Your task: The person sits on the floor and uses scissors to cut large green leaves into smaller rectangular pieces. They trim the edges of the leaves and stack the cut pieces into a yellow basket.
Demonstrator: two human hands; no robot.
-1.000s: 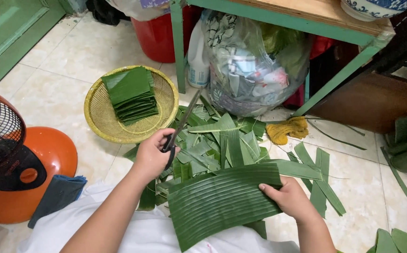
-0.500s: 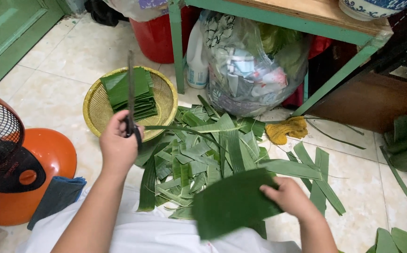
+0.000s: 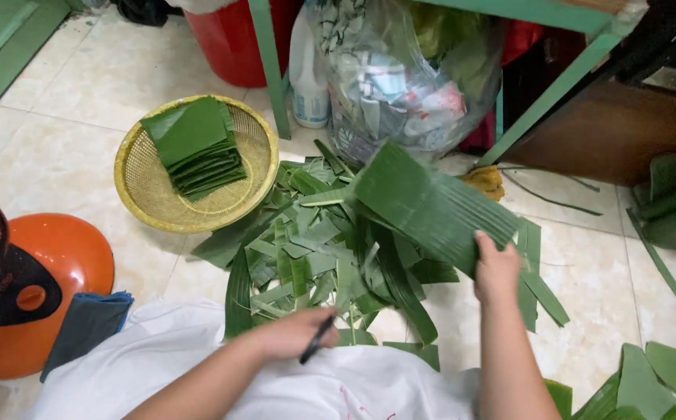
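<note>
On tiled floor point(image 3: 65, 148), basket point(image 3: 131, 183) half stacked with cut squares point(image 3: 194, 144), scraps point(image 3: 314, 249) heaped, right hand point(image 3: 496, 268) gripping uncut banana leaf point(image 3: 423, 202), left hand point(image 3: 295, 334) clutching dark tool point(image 3: 316, 340).

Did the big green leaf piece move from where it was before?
Yes. The big leaf piece, held by the right hand, went up from near the person's lap toward the plastic bag, above the leaf scraps.
</note>
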